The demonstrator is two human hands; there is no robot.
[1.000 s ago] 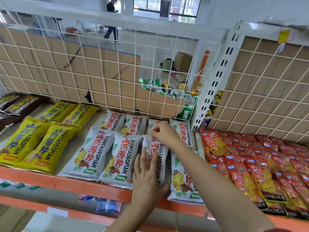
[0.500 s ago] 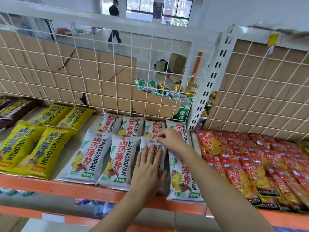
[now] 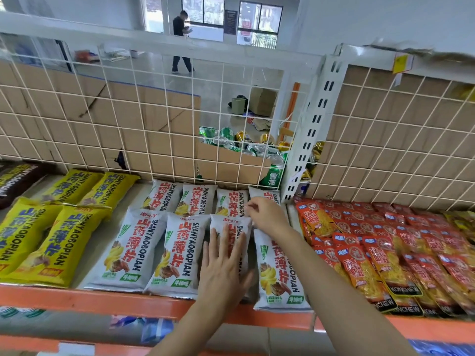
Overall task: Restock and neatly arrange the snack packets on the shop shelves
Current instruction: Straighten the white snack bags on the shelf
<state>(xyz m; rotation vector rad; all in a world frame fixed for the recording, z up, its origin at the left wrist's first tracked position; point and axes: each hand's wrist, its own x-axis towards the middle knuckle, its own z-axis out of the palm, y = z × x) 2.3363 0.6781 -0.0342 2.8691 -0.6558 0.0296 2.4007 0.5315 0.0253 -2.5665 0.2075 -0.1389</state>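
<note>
White snack packets lie in two rows on the orange-edged shelf point(image 3: 102, 301). My left hand point(image 3: 223, 268) rests flat, fingers straight, on the third front-row white packet point(image 3: 239, 227). My right hand point(image 3: 267, 217) reaches past it with curled fingers. It pinches the top edge of the rightmost front-row white packet point(image 3: 280, 273), which lies right beside the third one. Both hands hide part of the back-row packets point(image 3: 198, 199).
Yellow packets point(image 3: 51, 242) and brown packets point(image 3: 15, 181) fill the shelf to the left. Several red packets point(image 3: 385, 253) are on the right. A white wire mesh back point(image 3: 128, 124) and a slotted upright post point(image 3: 316, 124) close the rear. Behind the mesh are drink cans point(image 3: 244, 147).
My left hand slid a little farther up the third packet. My right hand shifted slightly right, from the third packet's top to the rightmost packet's top edge.
</note>
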